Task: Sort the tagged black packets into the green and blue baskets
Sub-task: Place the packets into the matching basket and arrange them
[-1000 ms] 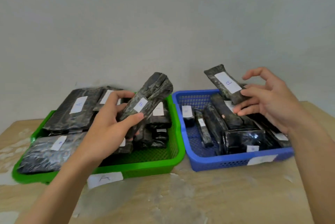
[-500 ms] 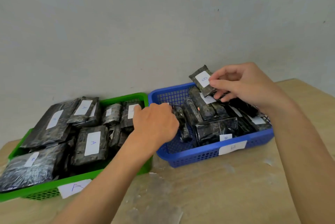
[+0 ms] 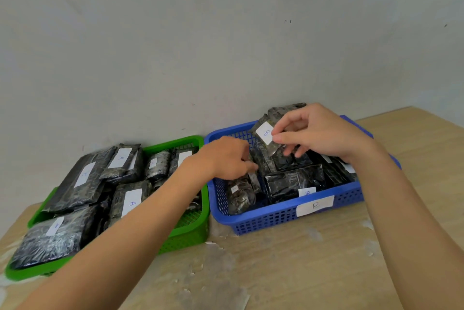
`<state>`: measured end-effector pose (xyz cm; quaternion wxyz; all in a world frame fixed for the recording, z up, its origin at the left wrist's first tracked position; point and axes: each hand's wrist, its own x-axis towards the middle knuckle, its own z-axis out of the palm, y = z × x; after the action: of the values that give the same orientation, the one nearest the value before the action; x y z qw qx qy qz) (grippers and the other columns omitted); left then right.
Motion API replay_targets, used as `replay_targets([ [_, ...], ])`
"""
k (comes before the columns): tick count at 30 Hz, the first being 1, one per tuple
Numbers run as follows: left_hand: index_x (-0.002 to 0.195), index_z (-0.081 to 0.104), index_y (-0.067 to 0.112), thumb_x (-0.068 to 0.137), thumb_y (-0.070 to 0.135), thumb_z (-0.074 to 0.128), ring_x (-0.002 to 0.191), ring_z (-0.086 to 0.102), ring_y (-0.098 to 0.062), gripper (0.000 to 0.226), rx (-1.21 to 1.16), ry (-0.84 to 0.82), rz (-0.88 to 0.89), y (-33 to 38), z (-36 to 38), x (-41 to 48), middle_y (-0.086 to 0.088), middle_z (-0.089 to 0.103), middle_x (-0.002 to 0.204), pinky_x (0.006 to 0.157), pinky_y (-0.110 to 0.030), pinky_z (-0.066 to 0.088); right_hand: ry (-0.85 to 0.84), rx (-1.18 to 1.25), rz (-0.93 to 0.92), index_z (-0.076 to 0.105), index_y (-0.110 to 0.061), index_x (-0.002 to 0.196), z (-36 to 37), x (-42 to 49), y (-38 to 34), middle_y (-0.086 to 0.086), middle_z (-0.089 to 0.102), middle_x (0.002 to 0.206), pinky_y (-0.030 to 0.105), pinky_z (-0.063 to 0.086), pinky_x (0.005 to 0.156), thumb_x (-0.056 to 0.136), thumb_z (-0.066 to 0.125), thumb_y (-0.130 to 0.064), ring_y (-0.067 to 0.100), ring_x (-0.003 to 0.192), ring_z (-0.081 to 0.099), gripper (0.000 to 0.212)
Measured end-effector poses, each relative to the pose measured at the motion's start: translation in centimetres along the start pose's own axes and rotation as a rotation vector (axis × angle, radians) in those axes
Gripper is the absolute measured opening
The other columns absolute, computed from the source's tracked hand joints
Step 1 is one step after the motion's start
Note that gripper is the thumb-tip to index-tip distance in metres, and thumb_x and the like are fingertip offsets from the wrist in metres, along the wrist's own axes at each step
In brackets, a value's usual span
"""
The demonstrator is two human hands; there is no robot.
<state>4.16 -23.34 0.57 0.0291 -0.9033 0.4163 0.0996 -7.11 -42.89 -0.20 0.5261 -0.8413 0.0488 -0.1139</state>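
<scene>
A green basket (image 3: 190, 237) on the left holds several black packets with white tags marked A (image 3: 130, 200). To its right, the blue basket (image 3: 276, 216) carries a B label (image 3: 315, 205) on its front and holds several black packets. My right hand (image 3: 324, 134) pinches a black packet tagged B (image 3: 265, 133), tilted above the back of the blue basket. My left hand (image 3: 226, 159) reaches across into the blue basket's left part. Its fingers curl down onto a slim black packet (image 3: 254, 180) there.
Both baskets stand side by side on a worn wooden table (image 3: 301, 272), close against a plain grey wall (image 3: 226, 46). A rounded packet (image 3: 239, 196) lies in the blue basket's near left corner. The table's right edge runs behind my right arm.
My left hand let go of its packet over the green basket and moved right into the blue basket. My right hand went on holding the B packet, now over the blue basket's back.
</scene>
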Motion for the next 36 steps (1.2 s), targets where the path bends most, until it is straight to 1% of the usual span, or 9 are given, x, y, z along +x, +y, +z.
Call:
replay_targets([
  [3,0.135,0.051,0.017,0.092,0.066,0.054,0.110,0.060,-0.034,0.065,0.116,-0.183,-0.062,0.9,1.7,1.0,-0.010,0.062,0.124,0.084,-0.042,0.051,-0.032,-0.013,0.021,0.081,-0.022,0.092,0.0,0.1,0.4,0.002,0.082,0.086,0.034,0.064,0.065,0.091,0.082,-0.019,0.023,0.076,0.081,0.003],
  [5,0.149,0.038,0.015,0.094,0.057,0.053,0.116,0.059,-0.039,0.070,0.200,-0.168,-0.078,1.4,3.3,1.4,-0.015,0.059,0.131,0.079,-0.042,0.045,-0.052,-0.016,0.039,0.081,-0.021,0.093,0.0,0.1,0.5,0.002,0.082,0.086,0.034,0.064,0.065,0.091,0.081,-0.018,0.023,0.077,0.081,0.004],
  [16,0.129,0.051,0.011,0.097,0.037,0.058,0.107,0.064,-0.038,0.042,0.247,0.160,-0.058,1.0,5.8,2.1,-0.012,0.059,0.124,0.068,-0.043,0.042,-0.051,-0.033,0.062,0.080,-0.015,0.098,0.5,0.2,0.5,0.003,0.082,0.087,0.037,0.067,0.069,0.092,0.080,-0.015,0.024,0.077,0.081,0.006],
  [21,0.111,0.063,0.017,0.099,0.047,0.054,0.106,0.067,-0.030,0.032,0.198,0.161,0.105,-1.5,3.3,1.2,-0.004,0.069,0.109,0.079,-0.038,0.038,-0.052,-0.039,0.066,0.080,-0.014,0.098,0.3,0.0,0.4,0.004,0.082,0.087,0.032,0.065,0.064,0.092,0.080,-0.015,0.022,0.076,0.081,0.006],
  [24,0.129,0.066,0.029,0.086,0.077,0.055,0.113,0.066,-0.023,0.066,0.189,-0.068,0.140,-2.8,2.6,-0.2,0.011,0.063,0.082,0.108,-0.044,0.036,-0.044,-0.088,0.058,0.080,-0.018,0.096,0.3,0.1,0.4,0.001,0.082,0.084,0.026,0.060,0.055,0.091,0.082,-0.017,0.019,0.071,0.079,0.005],
  [26,0.144,0.057,0.035,0.078,0.089,0.049,0.130,0.058,-0.019,0.085,0.175,-0.169,0.112,-3.1,3.0,-0.6,0.013,0.065,0.083,0.127,-0.055,0.004,-0.021,-0.124,0.051,0.080,-0.021,0.093,0.5,0.3,0.5,0.001,0.081,0.080,0.021,0.052,0.049,0.089,0.084,-0.019,0.015,0.063,0.075,0.006],
  [28,0.145,0.055,0.036,0.074,0.092,0.049,0.137,0.054,-0.019,0.091,0.191,-0.157,0.099,-2.9,3.3,-0.6,0.006,0.075,0.105,0.125,-0.059,-0.009,0.011,-0.119,0.058,0.081,-0.024,0.089,0.9,0.5,0.7,0.003,0.081,0.077,0.019,0.045,0.044,0.086,0.086,-0.021,0.012,0.055,0.068,0.007],
  [33,0.123,0.070,0.024,0.065,0.094,0.054,0.129,0.051,-0.030,0.093,0.416,-0.049,0.101,-0.8,4.4,-0.2,0.000,0.069,0.119,0.125,-0.061,0.004,0.090,-0.021,0.087,0.082,-0.027,0.083,1.5,0.7,0.5,0.009,0.081,0.078,0.017,0.040,0.040,0.085,0.086,-0.022,0.011,0.049,0.062,0.006],
  [36,0.120,0.070,0.023,0.078,0.077,0.065,0.122,0.058,-0.027,0.069,0.215,0.077,0.075,-1.5,3.9,-0.1,0.001,0.073,0.116,0.123,-0.052,0.023,0.084,-0.009,0.117,0.082,-0.027,0.083,1.9,0.7,0.4,0.013,0.081,0.081,0.020,0.040,0.040,0.088,0.083,-0.019,0.012,0.047,0.061,0.009],
])
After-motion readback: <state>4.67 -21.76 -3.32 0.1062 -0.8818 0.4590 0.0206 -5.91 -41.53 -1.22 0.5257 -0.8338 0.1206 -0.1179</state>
